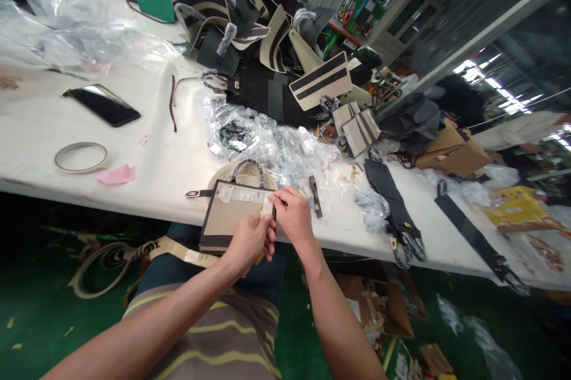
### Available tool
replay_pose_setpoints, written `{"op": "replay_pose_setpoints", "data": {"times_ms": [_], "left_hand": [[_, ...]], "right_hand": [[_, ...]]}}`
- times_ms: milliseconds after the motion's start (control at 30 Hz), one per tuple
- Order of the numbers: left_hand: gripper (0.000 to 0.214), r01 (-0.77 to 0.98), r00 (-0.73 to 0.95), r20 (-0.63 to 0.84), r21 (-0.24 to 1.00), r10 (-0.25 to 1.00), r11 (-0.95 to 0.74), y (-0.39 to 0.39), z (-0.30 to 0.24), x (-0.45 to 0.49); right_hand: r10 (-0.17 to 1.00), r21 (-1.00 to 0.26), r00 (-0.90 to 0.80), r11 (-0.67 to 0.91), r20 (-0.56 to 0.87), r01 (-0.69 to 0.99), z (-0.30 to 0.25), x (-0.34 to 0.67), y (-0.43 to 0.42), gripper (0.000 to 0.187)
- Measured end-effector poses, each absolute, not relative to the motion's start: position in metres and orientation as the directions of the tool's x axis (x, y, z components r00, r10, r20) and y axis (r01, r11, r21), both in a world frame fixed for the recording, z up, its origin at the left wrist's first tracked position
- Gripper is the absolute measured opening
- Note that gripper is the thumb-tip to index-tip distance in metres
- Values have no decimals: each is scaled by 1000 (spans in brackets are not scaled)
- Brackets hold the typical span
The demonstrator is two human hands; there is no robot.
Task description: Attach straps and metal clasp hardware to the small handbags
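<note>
Table [165,160]: long and white, in a workshop.
Phone, ring, paper: one phone [107,106], one pale ring [57,156], one pink paper [116,175].
Bag [229,219]: one, at the near table edge, partly above the lap.
Left hand [250,238]: clamped on the bag's right edge.
Right hand [292,213]: fingertips pinched on one pale strip [267,206].
Strip care: I think the corner should stay flat, the strip straight and without wrinkle.
Black pieces: two long ones [389,190] at right, each with handle.
</note>
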State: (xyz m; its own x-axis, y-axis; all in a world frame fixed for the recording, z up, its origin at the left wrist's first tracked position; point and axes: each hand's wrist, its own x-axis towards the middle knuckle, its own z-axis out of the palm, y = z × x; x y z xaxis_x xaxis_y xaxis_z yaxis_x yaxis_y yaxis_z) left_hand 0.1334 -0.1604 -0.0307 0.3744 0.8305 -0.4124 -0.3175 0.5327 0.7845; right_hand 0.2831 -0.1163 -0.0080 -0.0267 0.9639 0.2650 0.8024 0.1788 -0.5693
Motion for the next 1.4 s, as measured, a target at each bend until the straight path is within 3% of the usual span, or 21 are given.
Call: {"op": "replay_pose_setpoints", "data": {"times_ms": [267,367,467,533,600,800,1100,1333,1400], "left_hand": [[59,-327,353,-438,770,827,548,-158,-35,137],[58,-336,360,-446,757,820,560,-157,-35,137],[57,-343,365,-457,744,811,574,-157,-36,137],[54,-335,368,-471,737,801,587,-157,-36,137],[50,-319,374,-484,734,792,599,-157,-36,138],[42,-271,425,-520,708,741,652,-162,-31,137],[41,-224,516,-550,653,656,723,-164,-18,127],[50,-166,449,-573,700,685,695,-171,-11,132],[57,-72,536,-549,727,641,683,-183,-2,135]], "right_hand": [[983,-498,-4,97,185,862,-8,279,-111,18],[981,-540,29,80,190,838,-9,280,-109,14],[962,-604,104,72,252,793,-10,283,-112,30],[961,-617,30,152,275,772,-11,287,-115,17],[959,-602,-104,248,263,759,-11,291,-118,18],[946,-412,-310,321,94,853,6,294,-111,25],[909,-82,-404,397,-103,914,26,282,-102,41],[941,-30,-321,320,-108,947,26,272,-106,45],[948,-47,-300,296,-111,954,27,272,-103,41]]}}
